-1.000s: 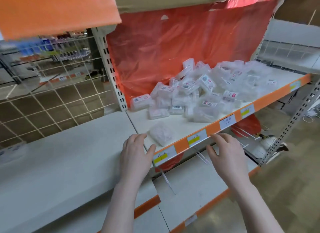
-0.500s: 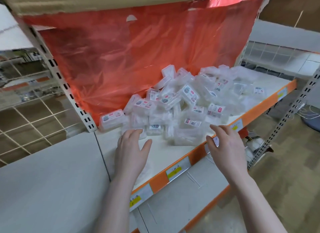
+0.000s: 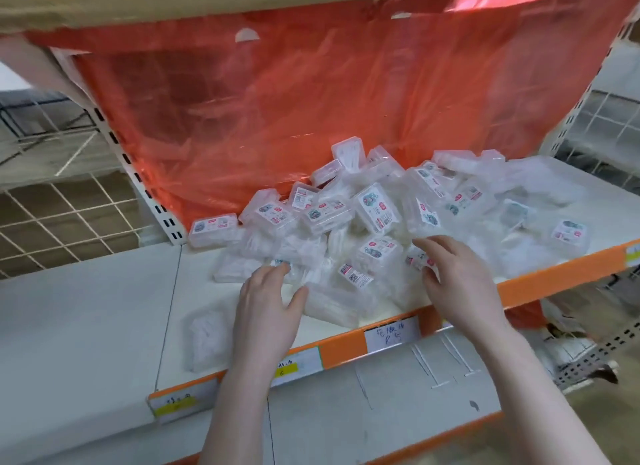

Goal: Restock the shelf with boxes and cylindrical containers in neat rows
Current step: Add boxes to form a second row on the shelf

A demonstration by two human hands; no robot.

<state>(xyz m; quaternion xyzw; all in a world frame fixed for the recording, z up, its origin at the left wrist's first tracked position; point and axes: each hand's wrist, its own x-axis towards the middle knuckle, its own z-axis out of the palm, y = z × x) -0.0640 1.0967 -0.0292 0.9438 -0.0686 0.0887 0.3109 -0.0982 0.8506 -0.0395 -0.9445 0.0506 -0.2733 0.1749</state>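
While two bare hands reach over the shelf's orange front edge [image 3: 349, 347], the left hand [image 3: 266, 312] and right hand [image 3: 457, 284] rest relaxed, fingers released, touching a heap of dozens of clear boxes [image 3: 363, 229]; bare shelf lies left, red plastic sheet [image 3: 277, 118] behind.

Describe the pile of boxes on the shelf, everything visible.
The pile of boxes is a loose heap of small clear plastic boxes, many with printed labels, lying tilted every way, not in rows. It sits on the white shelf against a red plastic sheet. The left hand and right hand reach its front edge.
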